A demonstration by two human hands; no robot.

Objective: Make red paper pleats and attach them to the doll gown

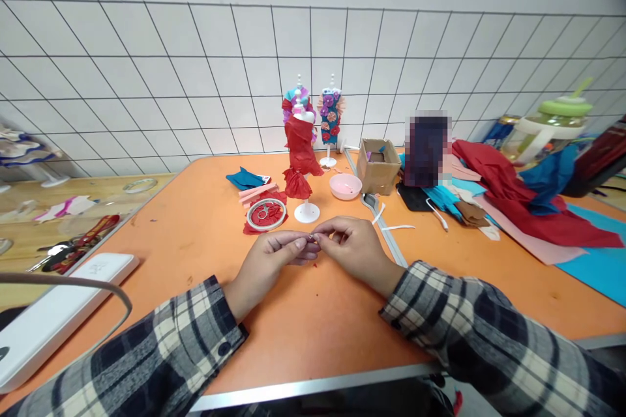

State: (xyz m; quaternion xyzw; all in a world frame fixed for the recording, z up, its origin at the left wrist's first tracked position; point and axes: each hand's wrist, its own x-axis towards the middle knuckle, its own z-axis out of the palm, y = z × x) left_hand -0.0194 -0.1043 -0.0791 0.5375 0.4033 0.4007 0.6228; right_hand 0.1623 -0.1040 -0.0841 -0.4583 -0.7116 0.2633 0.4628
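My left hand [274, 257] and my right hand [349, 247] meet fingertip to fingertip low over the orange table [205, 221]. Both pinch one tiny object [313, 239] between them, too small to name. Just behind the hands stands a small white mannequin in a red paper dress [300, 156]. At its foot lies a round tin [265, 214] on red paper. A second mannequin in a blue flowered dress [330, 118] stands further back.
A pink bowl [345, 186] and a small cardboard box [379, 165] sit behind my right hand. Red, blue and pink paper sheets [518, 208] pile up at the right, beside a green-lidded bottle [552, 124]. A white flat device [59, 313] lies at left.
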